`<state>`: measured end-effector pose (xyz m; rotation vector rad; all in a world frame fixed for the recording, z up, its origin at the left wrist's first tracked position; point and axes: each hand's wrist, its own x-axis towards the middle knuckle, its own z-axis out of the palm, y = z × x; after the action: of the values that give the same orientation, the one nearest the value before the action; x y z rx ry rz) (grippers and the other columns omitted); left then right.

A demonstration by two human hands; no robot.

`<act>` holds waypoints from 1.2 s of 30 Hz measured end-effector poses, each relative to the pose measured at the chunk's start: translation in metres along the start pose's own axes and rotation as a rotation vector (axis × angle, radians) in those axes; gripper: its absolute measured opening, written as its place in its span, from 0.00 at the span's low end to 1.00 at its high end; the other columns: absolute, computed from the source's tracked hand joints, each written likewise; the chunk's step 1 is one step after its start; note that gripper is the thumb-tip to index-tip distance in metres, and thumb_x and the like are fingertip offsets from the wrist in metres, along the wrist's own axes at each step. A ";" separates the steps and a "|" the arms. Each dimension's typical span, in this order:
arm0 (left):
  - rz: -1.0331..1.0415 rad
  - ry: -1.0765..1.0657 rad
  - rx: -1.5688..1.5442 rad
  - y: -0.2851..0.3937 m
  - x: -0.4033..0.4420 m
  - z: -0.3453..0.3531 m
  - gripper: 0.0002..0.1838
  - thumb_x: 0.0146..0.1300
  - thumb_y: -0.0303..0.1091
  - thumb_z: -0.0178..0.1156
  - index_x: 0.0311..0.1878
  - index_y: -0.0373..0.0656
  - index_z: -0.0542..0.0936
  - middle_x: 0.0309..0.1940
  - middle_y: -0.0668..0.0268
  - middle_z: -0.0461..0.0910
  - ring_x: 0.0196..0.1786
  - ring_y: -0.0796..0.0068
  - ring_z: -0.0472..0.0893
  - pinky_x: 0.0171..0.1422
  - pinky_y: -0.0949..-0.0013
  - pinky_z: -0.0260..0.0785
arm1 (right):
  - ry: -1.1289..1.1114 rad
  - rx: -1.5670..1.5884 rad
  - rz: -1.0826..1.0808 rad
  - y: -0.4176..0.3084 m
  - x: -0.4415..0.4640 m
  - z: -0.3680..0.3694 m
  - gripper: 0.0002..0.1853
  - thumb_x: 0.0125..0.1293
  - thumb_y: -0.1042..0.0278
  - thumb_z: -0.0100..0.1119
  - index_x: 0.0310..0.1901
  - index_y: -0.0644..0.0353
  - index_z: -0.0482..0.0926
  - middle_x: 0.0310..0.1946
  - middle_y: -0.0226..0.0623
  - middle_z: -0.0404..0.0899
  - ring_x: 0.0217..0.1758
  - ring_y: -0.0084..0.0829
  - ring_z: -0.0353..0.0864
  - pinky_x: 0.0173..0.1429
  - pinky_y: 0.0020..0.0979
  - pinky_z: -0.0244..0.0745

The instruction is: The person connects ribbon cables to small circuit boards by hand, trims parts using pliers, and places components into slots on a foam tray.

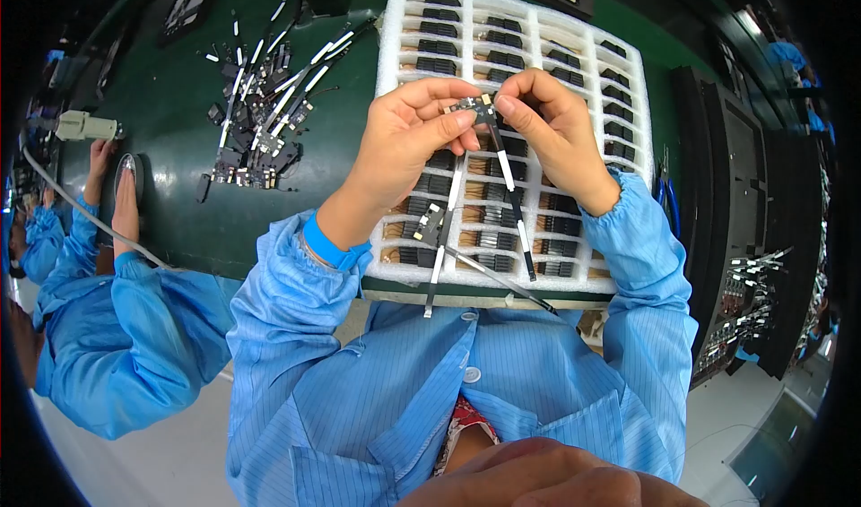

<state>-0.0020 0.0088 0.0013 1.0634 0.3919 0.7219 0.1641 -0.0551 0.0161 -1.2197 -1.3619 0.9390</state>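
Wearing a blue smock, a co-worker (143,346) was at the far left, one hand (99,159) just below a pale plug-like piece (87,126) and the other near a shiny oval object (132,168). To the right of that, on a dark green table (170,193), lay a loose heap of small boards (260,130), tangled with black and white strips. Next came the person's own left hand (408,135), with a blue band (332,245) at the wrist. Its thumb and fingers were pinched firmly on a small dark board (466,108), which was held up above a white foam tray (583,283). From that board a long black strip (505,173) with white patches hung down over the tray. A second strip (439,269) ran down from below the left hand past the tray's near edge, and beside it was a loose board (429,224) with pale squares. Rows of slots in the tray held dark parts (437,30). The right hand (556,130) came in from the other side, thumb and forefinger drawn together at the board's right end; whether they gripped it or only touched it could not be told. Right of the tray stood a blue-handled tool (664,193), and beyond it a black rack (731,166) near a cluster of more boards and white strips (749,305).
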 end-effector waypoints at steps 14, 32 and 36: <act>0.014 0.021 -0.026 -0.002 0.000 0.000 0.13 0.56 0.24 0.55 0.46 0.33 0.71 0.30 0.62 0.77 0.29 0.80 0.76 0.33 0.82 0.67 | -0.017 0.129 0.064 0.003 0.000 0.001 0.07 0.60 0.69 0.53 0.33 0.64 0.72 0.27 0.26 0.72 0.32 0.14 0.67 0.36 0.17 0.64; 0.087 0.090 0.087 -0.002 -0.001 0.004 0.12 0.54 0.23 0.57 0.43 0.32 0.73 0.26 0.63 0.77 0.28 0.79 0.76 0.32 0.81 0.67 | -0.047 -0.086 0.001 0.000 0.000 -0.003 0.07 0.58 0.69 0.52 0.33 0.65 0.73 0.25 0.30 0.74 0.30 0.18 0.69 0.34 0.21 0.66; 0.098 0.097 0.138 -0.001 -0.002 0.006 0.12 0.54 0.23 0.57 0.43 0.32 0.73 0.26 0.63 0.77 0.27 0.79 0.76 0.32 0.81 0.68 | -0.044 -0.153 -0.019 -0.002 0.000 -0.004 0.07 0.58 0.69 0.53 0.32 0.65 0.73 0.24 0.31 0.75 0.29 0.18 0.70 0.34 0.22 0.67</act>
<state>0.0002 0.0032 0.0034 1.1870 0.4807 0.8453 0.1679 -0.0553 0.0184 -1.3045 -1.5006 0.8653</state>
